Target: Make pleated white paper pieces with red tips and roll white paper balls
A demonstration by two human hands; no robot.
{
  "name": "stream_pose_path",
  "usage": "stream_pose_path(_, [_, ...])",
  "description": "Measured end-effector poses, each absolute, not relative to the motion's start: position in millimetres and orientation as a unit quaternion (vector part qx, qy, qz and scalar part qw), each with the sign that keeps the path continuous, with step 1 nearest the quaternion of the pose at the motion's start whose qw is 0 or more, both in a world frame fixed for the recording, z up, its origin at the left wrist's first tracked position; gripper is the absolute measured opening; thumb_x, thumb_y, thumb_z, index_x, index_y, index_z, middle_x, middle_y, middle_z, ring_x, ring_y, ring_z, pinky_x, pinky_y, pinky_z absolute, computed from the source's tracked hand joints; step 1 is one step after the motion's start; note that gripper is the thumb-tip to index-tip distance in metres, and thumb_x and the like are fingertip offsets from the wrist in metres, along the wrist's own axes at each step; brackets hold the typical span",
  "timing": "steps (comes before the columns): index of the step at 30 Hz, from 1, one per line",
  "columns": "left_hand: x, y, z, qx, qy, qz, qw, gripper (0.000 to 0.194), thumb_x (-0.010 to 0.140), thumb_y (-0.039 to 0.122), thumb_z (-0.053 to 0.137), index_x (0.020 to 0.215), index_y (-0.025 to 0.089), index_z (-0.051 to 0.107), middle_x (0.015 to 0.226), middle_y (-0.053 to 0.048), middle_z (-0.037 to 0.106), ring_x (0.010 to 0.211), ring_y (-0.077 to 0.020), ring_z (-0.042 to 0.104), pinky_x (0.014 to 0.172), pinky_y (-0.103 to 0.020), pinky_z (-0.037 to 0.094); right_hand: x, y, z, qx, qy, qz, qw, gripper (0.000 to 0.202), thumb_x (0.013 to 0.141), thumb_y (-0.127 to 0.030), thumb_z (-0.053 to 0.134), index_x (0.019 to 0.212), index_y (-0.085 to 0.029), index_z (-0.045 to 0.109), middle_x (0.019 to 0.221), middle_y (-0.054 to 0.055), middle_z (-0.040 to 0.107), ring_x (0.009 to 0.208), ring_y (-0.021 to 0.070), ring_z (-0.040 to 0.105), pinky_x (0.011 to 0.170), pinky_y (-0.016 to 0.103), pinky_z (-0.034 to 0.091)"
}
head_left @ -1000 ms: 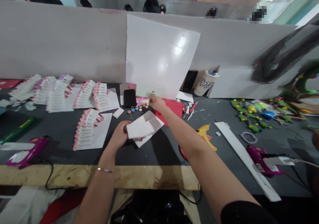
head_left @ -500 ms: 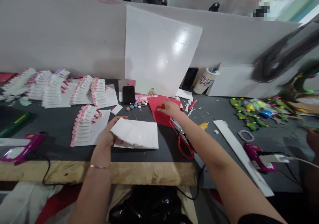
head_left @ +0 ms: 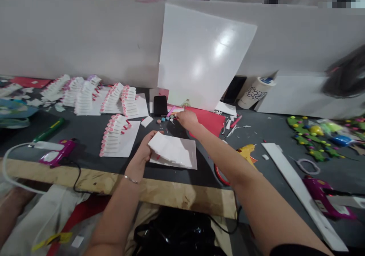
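My left hand (head_left: pixel 145 149) grips the left edge of a white layered paper piece (head_left: pixel 182 153), whose upper sheets are fanned. A bit of red shows between its layers. My right hand (head_left: pixel 186 119) reaches over the dark table to several small coloured balls (head_left: pixel 163 119) and the left edge of a red sheet (head_left: pixel 211 120). Its fingertips are bent down, and whether anything is between them is too small to tell. Red-handled scissors (head_left: pixel 221 175) lie partly under my right forearm, beside a yellow glue gun (head_left: pixel 247 153).
Fanned white pieces with pink tips (head_left: pixel 111 136) stand at the left. A black phone (head_left: pixel 160 105), a white cup (head_left: pixel 256 92) and a leaning white board (head_left: pixel 205 58) are at the back. Purple devices (head_left: pixel 58 152) and a long white strip (head_left: pixel 299 191) flank my arms.
The view has turned left, so things sit further right. My right hand has moved left from the middle of the red sheet to the small balls. My left hand still holds the white paper.
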State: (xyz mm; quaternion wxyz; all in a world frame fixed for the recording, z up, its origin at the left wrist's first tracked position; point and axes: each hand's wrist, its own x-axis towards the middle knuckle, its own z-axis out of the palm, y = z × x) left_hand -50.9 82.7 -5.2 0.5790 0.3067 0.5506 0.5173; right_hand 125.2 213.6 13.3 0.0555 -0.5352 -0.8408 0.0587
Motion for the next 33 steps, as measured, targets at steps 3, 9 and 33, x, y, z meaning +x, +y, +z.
stream_pose_path(3, [-50.4, 83.3, -10.0, 0.289, 0.547, 0.538, 0.573, 0.030, 0.051, 0.027, 0.069, 0.079, 0.018, 0.065, 0.069, 0.002, 0.068, 0.058, -0.0139, 0.057, 0.057, -0.024, 0.043, 111.2, 214.4, 5.5, -0.540, -0.838, 0.066, 0.046, 0.022, 0.089, -0.014, 0.056, 0.102, -0.013, 0.073, 0.106, 0.021, 0.072, 0.102, 0.0311, 0.066, 0.084, 0.037, 0.048])
stream_pose_path(9, [-44.1, 84.5, -17.3, 0.284, 0.521, 0.576, 0.563, 0.027, 0.054, 0.028, 0.067, 0.078, 0.017, 0.065, 0.066, 0.003, 0.066, 0.059, -0.0127, 0.056, 0.058, -0.023, 0.044, 116.1, 212.7, 0.8, -0.541, -0.833, 0.085, 0.084, 0.023, 0.087, -0.013, 0.057, 0.106, -0.013, 0.071, 0.114, 0.021, 0.069, 0.109, 0.0300, 0.063, 0.085, 0.035, 0.048])
stream_pose_path(33, [-56.4, 96.5, -43.6, 0.724, 0.568, 0.346, 0.185, 0.048, 0.074, 0.011, 0.062, 0.121, 0.018, 0.060, 0.136, -0.016, 0.057, 0.133, -0.0304, 0.050, 0.114, -0.052, 0.038, 174.5, 65.9, -41.4, -0.565, -0.625, 0.334, 0.423, 0.011, 0.080, -0.027, 0.064, 0.081, -0.021, 0.072, 0.081, 0.002, 0.076, 0.074, 0.0191, 0.069, 0.072, 0.030, 0.051])
